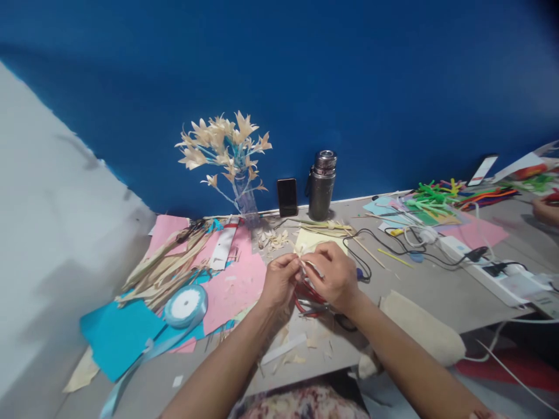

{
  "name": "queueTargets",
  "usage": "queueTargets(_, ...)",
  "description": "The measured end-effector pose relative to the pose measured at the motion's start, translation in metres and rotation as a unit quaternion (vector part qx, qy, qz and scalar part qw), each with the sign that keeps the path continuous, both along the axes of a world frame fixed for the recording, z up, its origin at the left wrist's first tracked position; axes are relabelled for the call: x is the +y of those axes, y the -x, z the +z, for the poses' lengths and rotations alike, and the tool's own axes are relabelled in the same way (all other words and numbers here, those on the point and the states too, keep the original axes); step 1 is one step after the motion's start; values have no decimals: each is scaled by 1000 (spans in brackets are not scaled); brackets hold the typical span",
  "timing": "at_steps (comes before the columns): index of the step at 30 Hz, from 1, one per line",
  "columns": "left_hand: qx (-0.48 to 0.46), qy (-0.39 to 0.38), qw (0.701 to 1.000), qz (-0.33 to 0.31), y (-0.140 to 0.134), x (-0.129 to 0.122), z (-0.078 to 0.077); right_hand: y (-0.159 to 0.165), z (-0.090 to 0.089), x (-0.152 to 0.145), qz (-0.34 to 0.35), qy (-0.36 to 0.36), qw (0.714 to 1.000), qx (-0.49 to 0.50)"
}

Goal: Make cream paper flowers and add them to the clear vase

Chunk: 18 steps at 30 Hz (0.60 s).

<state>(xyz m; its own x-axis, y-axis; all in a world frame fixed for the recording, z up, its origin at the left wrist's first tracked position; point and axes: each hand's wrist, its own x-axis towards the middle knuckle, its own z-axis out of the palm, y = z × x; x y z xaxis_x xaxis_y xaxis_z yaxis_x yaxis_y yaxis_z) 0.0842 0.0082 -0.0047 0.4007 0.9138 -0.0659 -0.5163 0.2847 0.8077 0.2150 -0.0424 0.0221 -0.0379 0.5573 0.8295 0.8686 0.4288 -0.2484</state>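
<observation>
My left hand and my right hand meet over the middle of the table, fingers closed in pinches. Between the fingertips is a small pale strip, which looks like dried husk; the fingers hide most of it. The left thumb and forefinger pinch near its left end, and the right fingers press round it. Just below the hands lies a red-handled tool, partly covered by them. A pale yellow sheet lies behind the hands. Husk petals are heaped to its left.
Left are dried husk strips, a blue ribbon roll and pink paper. At the wall stand a vase of husk flowers, a phone and a flask. Right are a power strip, cables and another person's hand.
</observation>
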Motion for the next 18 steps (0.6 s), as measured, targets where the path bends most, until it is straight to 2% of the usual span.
queueTargets(3, -16, 12, 1000, -8, 0, 0, -1, 0, 0, 4, -3, 4, 1000, -13)
queueTargets(10, -62, 43, 993, -90, 3, -2, 0, -5, -9, 6, 13, -25, 999, -21)
queueTargets(18, -120, 146, 979, -79, 4, -3, 4, -10, -18, 7, 38, -24, 998, -53)
